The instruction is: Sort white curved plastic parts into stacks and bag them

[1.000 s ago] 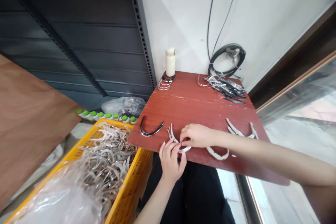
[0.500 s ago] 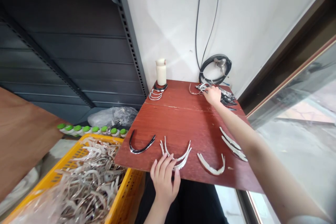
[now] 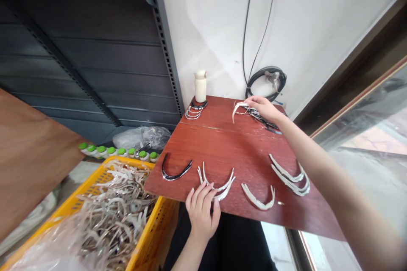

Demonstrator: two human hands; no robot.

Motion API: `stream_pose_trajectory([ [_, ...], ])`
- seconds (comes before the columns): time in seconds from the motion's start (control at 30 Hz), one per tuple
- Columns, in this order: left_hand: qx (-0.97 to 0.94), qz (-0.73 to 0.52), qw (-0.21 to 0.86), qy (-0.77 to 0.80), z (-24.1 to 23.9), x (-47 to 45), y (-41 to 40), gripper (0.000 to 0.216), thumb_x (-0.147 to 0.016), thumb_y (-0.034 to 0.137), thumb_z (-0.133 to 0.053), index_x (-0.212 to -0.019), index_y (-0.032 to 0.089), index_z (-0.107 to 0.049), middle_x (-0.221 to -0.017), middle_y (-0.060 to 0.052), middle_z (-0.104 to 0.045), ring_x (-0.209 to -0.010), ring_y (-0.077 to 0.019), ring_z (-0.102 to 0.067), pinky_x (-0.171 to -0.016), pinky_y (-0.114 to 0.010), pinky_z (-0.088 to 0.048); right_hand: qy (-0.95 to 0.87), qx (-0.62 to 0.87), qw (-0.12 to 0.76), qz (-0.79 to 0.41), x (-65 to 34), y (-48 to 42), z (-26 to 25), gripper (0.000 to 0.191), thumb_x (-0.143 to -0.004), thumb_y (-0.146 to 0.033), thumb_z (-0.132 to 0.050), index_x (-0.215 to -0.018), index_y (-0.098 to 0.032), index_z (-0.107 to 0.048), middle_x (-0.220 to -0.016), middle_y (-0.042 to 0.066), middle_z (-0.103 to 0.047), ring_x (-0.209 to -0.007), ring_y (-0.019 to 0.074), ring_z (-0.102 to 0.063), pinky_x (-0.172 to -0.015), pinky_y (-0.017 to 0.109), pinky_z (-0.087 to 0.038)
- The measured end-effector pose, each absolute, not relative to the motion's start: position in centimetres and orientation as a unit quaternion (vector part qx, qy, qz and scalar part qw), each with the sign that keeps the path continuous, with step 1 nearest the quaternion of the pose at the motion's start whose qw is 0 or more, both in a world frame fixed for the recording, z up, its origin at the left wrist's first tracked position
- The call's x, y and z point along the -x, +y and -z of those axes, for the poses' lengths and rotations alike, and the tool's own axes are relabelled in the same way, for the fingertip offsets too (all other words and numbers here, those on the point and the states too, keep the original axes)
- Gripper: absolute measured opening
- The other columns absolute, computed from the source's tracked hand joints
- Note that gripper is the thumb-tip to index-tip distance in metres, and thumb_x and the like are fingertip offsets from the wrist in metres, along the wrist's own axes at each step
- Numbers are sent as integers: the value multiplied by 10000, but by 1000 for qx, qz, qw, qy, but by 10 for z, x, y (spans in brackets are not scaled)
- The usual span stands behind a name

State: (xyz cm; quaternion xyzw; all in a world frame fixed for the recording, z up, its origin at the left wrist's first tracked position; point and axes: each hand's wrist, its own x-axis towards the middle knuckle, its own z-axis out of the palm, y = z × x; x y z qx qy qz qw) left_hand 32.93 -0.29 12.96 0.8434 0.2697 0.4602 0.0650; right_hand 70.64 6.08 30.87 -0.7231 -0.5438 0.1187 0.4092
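Right hand pinches a pale strip at the pile near the far edge of the desk. Left hand, slightly spread, touches the paired strips at the near edge; a black strip lies leftward.

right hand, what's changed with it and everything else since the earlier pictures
The right hand has moved from beside the left hand to the far pile and now holds a pale curved strip. The left hand stays at the near pale strips; the black strip and cream bottle are unmoved.
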Motion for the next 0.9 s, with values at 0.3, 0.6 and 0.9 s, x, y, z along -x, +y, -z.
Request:
stream_pose_trajectory([
  [0.3, -828, -473, 92, 286, -141, -334, -10, 209, -903, 196, -492, -1037, 215, -652, -1104, -50, -727, -1157, -206, -615, -1099, -400, -283, -783, 583, 28, -215, -561, 63, -339, 225, -841, -220, -542, -852, -203, -767, -956, 28, -755, -960, 208, -643, -925, 321, -401],
  [0.6, -831, -470, 92, 284, -139, -332, -10, 210, -914, 210, -486, -1055, 214, -641, -1128, -58, -719, -1165, -208, -613, -1099, -399, -307, -862, 480, -24, -161, -498, 53, -282, 167, -848, -256, -612, -852, -233, -777, -907, 35, -744, -918, 195, -637, -896, 326, -372],
  [0.9, -827, -472, 94, 290, -139, -332, -11, 202, -900, 204, -506, -1034, 215, -657, -1140, -62, -704, -1174, -207, -603, -1101, -392, -302, -776, 599, 83, -179, -529, 21, -264, 198, -836, -383, -700, -870, -188, -706, -891, 39, -693, -812, 175, -616, -726, 262, -406],
])
